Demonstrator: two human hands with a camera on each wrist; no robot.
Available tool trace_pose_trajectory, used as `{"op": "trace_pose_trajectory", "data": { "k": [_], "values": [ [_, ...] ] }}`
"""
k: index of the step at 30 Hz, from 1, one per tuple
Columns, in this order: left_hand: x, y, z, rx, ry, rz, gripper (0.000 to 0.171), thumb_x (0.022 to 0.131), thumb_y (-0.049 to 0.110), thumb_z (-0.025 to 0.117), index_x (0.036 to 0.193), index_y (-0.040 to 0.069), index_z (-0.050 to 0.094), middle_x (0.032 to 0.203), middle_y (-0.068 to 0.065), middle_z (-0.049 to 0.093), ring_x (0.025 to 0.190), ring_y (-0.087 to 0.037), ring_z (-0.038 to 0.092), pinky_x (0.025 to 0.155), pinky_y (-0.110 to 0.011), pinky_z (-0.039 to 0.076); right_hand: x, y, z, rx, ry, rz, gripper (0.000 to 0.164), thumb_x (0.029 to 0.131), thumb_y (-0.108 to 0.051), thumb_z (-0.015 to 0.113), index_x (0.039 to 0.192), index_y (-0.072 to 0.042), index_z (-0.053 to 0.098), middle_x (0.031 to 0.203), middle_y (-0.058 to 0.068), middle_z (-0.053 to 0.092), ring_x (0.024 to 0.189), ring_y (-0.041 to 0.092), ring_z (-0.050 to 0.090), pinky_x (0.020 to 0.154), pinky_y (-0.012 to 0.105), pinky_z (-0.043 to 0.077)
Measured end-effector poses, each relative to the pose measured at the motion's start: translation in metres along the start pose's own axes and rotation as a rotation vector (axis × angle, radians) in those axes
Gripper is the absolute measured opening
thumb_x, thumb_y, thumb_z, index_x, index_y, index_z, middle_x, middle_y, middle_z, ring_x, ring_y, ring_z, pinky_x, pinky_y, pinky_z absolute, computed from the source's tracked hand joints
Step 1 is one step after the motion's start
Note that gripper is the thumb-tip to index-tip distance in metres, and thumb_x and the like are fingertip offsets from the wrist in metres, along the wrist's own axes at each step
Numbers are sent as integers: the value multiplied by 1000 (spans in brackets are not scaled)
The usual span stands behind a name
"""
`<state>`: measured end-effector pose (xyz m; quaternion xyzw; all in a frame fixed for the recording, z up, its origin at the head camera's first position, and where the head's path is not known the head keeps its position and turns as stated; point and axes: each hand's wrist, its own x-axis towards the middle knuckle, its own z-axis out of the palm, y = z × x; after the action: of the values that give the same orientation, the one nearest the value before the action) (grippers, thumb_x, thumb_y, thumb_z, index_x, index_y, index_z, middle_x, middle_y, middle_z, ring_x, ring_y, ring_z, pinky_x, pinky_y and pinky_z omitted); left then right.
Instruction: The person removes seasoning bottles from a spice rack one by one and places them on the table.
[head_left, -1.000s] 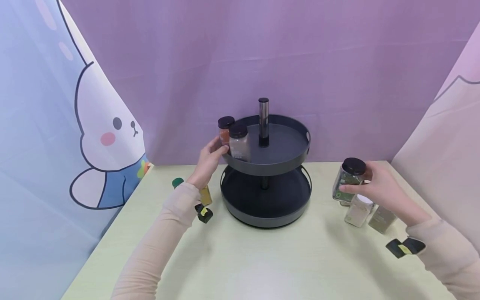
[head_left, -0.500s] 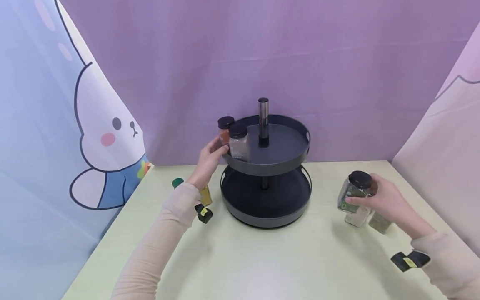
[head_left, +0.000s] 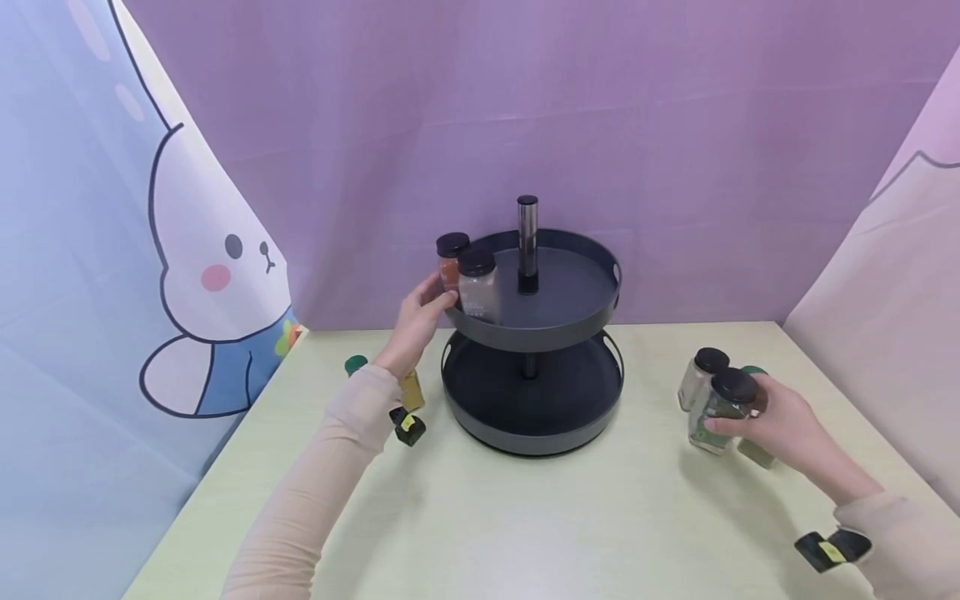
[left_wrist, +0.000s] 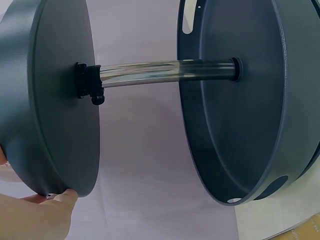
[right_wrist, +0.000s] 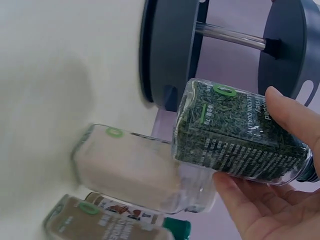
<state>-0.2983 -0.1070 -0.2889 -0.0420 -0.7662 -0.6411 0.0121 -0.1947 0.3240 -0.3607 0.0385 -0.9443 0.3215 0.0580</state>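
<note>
In the head view, my right hand (head_left: pixel 783 422) grips a black-lidded parsley jar (right_wrist: pixel 240 135) full of dried green flakes. The jar is tilted and held among other jars on the right of the table. My left hand (head_left: pixel 417 321) holds the left rim of a dark two-tier round tray (head_left: pixel 551 333), its fingertips at the tray's edge in the left wrist view. Close to those fingers, on the upper tier, stand an orange-filled spice jar (head_left: pixel 448 271) and a pale-filled spice jar (head_left: pixel 478 293), both with black lids. The left hand's exact hold on the rim is partly hidden.
Around the right hand stand a black-lidded pale jar (head_left: pixel 693 383), a jar with pale powder (right_wrist: pixel 130 170), a brownish jar (right_wrist: pixel 100 222) and a green-lidded jar (right_wrist: pixel 177 227). Behind the left wrist are a green lid (head_left: pixel 356 364) and a yellow-filled jar (head_left: pixel 412 390). Curtains hang behind.
My right hand has moved the parsley jar down and slightly right, toward me, uncovering the black-lidded pale jar and green lid behind it. The left hand and tray stay still.
</note>
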Motion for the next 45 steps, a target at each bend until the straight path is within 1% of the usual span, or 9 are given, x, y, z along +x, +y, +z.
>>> {"op": "trace_pose_trajectory", "data": {
  "k": [2, 7, 9, 15, 19, 27, 34, 39, 45],
  "values": [
    [-6, 6, 1, 7, -5, 4, 61, 93, 24, 49, 146, 13, 22, 150, -7, 28, 137, -20, 26, 114, -36, 22, -3, 2, 2, 0, 8, -8, 75, 68, -38, 79, 118, 8, 47, 108, 32, 59, 98, 46, 58, 71, 47, 50],
    [-16, 15, 2, 30, -8, 3, 60, 94, 23, 47, 146, 11, 20, 150, -9, 27, 138, -21, 26, 114, -36, 23, -10, 1, 8, -10, 18, -28, 74, 65, -37, 81, 117, 5, 48, 101, 25, 64, 87, 34, 64, 58, 30, 49],
    [-16, 15, 2, 31, -9, 2, 60, 95, 23, 46, 147, 11, 20, 150, -9, 26, 138, -21, 25, 114, -37, 22, -13, 1, 10, -12, 13, -26, 75, 65, -38, 81, 118, 4, 48, 99, 25, 65, 85, 34, 64, 59, 31, 49],
    [-2, 1, -2, -1, -10, 2, 62, 93, 26, 50, 147, 15, 21, 150, -6, 27, 138, -19, 25, 114, -37, 21, -16, 4, 18, 10, 1, -41, 79, 64, -37, 81, 121, 6, 47, 104, 29, 63, 93, 45, 61, 69, 49, 52],
    [7, -8, -2, -2, 3, 10, 62, 92, 28, 51, 146, 17, 23, 149, -3, 29, 137, -16, 27, 114, -36, 22, -16, 7, 24, 8, -3, -57, 78, 64, -35, 81, 120, 6, 47, 103, 30, 62, 90, 44, 62, 66, 45, 52],
    [5, -11, -3, 18, 10, 22, 62, 93, 30, 50, 146, 18, 23, 149, -4, 30, 137, -18, 28, 113, -38, 23, -17, 10, 33, -12, 21, -56, 73, 62, -30, 83, 117, 5, 51, 95, 23, 65, 78, 23, 59, 58, 27, 43],
    [5, -9, -3, 10, 16, 19, 61, 92, 31, 51, 146, 18, 24, 149, -2, 31, 136, -17, 29, 113, -37, 24, -19, 14, 37, 12, 1, -53, 81, 62, -30, 83, 122, 8, 46, 103, 32, 61, 90, 43, 61, 66, 39, 51],
    [5, -9, -3, 13, 21, 26, 61, 92, 29, 51, 146, 18, 25, 148, -3, 32, 136, -16, 29, 113, -37, 24, -20, 18, 41, 9, 2, -39, 83, 61, -31, 83, 123, 9, 45, 104, 33, 61, 91, 42, 61, 67, 37, 50],
    [4, -9, -4, 23, 16, 17, 60, 93, 31, 50, 146, 19, 24, 149, -3, 31, 136, -17, 29, 113, -38, 24, -22, 21, 44, 35, -15, -30, 84, 62, -31, 83, 125, 9, 43, 109, 36, 57, 97, 50, 57, 76, 56, 48]
  ]
}}
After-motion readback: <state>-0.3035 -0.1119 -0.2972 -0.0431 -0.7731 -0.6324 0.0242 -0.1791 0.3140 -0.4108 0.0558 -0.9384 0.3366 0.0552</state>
